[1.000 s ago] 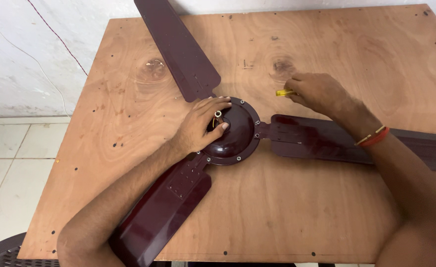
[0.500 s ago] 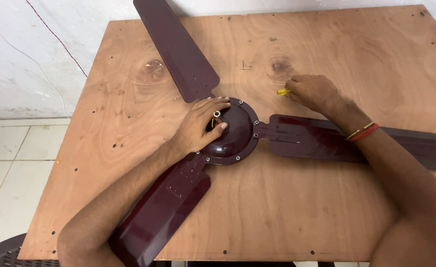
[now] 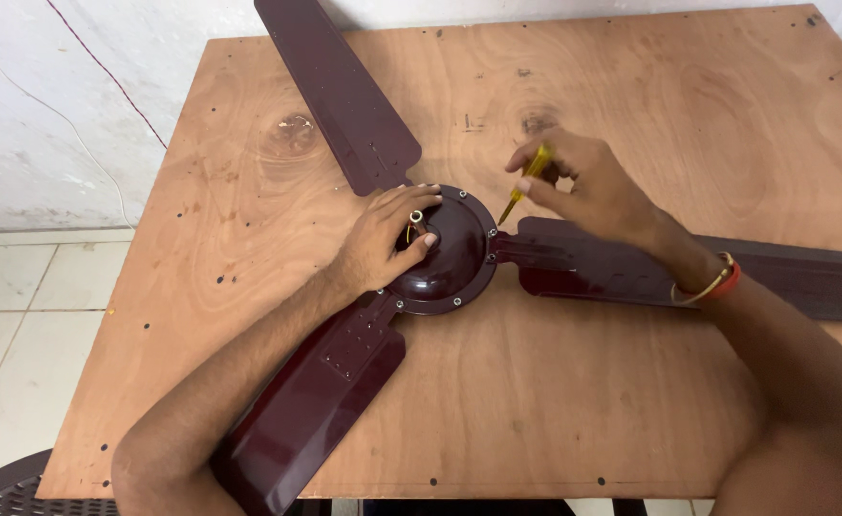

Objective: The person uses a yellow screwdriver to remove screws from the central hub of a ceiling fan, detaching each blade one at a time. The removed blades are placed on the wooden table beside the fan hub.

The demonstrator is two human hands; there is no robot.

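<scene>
A dark maroon ceiling fan lies on a plywood table (image 3: pixel 708 105). Its round motor hub (image 3: pixel 454 258) sits mid-table with three blades: one toward the far edge (image 3: pixel 340 91), one to the right (image 3: pixel 794 272), one toward me at the lower left (image 3: pixel 316 411). My left hand (image 3: pixel 383 239) rests on the hub's left side, fingers around the short centre shaft. My right hand (image 3: pixel 588 186) hovers just right of the hub, gripping a small yellow-handled screwdriver (image 3: pixel 526 182) whose tip points down toward the hub's right rim. An orange and gold bangle is on my right wrist.
The table stands against a white wall (image 3: pixel 77 105) at the back. To the left is a pale tiled floor (image 3: pixel 20 325). Part of a dark plastic chair (image 3: pixel 5 492) shows at the bottom left. The lower-left blade overhangs the table's front edge.
My right hand lifted the yellow screwdriver off the table and brought it nearer the hub, tip now angled down at the rim. The left hand stayed on the hub.
</scene>
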